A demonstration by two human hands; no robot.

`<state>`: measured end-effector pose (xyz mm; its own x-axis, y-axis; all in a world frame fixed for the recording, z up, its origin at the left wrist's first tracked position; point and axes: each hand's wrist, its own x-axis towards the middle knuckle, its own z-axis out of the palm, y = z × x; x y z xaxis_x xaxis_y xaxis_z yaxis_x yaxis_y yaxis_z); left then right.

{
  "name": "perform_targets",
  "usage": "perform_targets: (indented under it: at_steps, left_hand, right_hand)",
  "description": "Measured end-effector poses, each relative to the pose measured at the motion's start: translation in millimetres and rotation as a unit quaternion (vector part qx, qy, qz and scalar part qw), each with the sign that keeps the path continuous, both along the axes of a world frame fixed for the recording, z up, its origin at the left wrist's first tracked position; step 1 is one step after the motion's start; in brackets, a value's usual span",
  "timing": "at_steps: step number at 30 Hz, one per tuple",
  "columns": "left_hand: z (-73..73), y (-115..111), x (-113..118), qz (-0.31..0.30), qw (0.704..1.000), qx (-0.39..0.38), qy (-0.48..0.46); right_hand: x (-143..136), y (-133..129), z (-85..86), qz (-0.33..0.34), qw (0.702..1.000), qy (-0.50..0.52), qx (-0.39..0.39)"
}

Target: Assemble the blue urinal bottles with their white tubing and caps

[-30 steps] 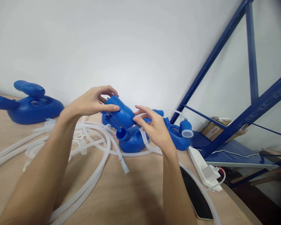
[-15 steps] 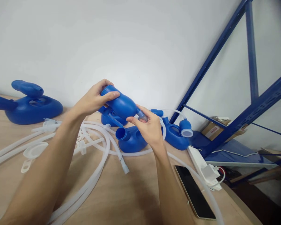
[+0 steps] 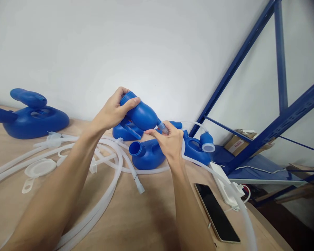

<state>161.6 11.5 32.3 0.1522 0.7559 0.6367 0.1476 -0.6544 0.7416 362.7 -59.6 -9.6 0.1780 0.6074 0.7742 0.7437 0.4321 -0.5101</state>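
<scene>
My left hand point(image 3: 120, 109) is wrapped round the wide-mouthed end of a blue plastic funnel-shaped cup point(image 3: 143, 115), held tilted above the table. At the cup's narrow end, my right hand point(image 3: 171, 137) grips the clear connector point(image 3: 162, 128) of a translucent tube. The connector meets the blue neck; how far it sits on it I cannot tell. Below the hands lies a blue bottle point(image 3: 149, 155) with an open round mouth. Another blue bottle point(image 3: 124, 130) is partly hidden behind the cup.
Coiled translucent tubing point(image 3: 115, 177) and a white lid point(image 3: 40, 168) lie on the wooden table point(image 3: 136, 219). A blue bottle point(image 3: 36, 122) stands at the left, another point(image 3: 196, 150) at the right. A phone point(image 3: 217, 212), a power strip point(image 3: 225, 190) and blue shelving point(image 3: 251, 148) are at the right.
Both hands have shifted slightly right with the cup and connector. The tube at the right has moved and now lies across the power strip.
</scene>
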Motion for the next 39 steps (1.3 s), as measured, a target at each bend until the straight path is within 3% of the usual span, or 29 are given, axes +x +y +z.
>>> perform_targets:
  at_steps: [6,20,24,29,32,39]
  left_hand:
    - [-4.5,1.5,14.3,-0.008,0.998,-0.067,-0.012]
    - [-25.5,23.9,39.3,0.018,0.987,-0.141,-0.069]
    - [-26.9,24.1,41.9,0.014,0.987,-0.148,-0.07]
    - [-21.4,18.4,39.9,0.035,0.994,-0.088,-0.062]
    - [-20.7,18.3,38.7,0.023,0.996,-0.067,-0.05]
    - [-24.0,20.8,41.2,0.014,0.99,-0.096,-0.103]
  right_hand:
    - [10.0,8.2,-5.6,-0.041,0.999,-0.015,-0.003]
    - [24.0,34.7,-24.2,-0.068,0.998,-0.001,-0.013]
    - [30.3,34.7,-22.3,-0.017,0.999,0.03,-0.042]
    - [41.6,22.1,-10.0,0.132,0.983,0.02,-0.125]
    - [44.0,19.0,-7.0,0.194,0.972,0.068,-0.111]
    - [29.7,20.0,-9.8,0.16,0.977,0.135,-0.05]
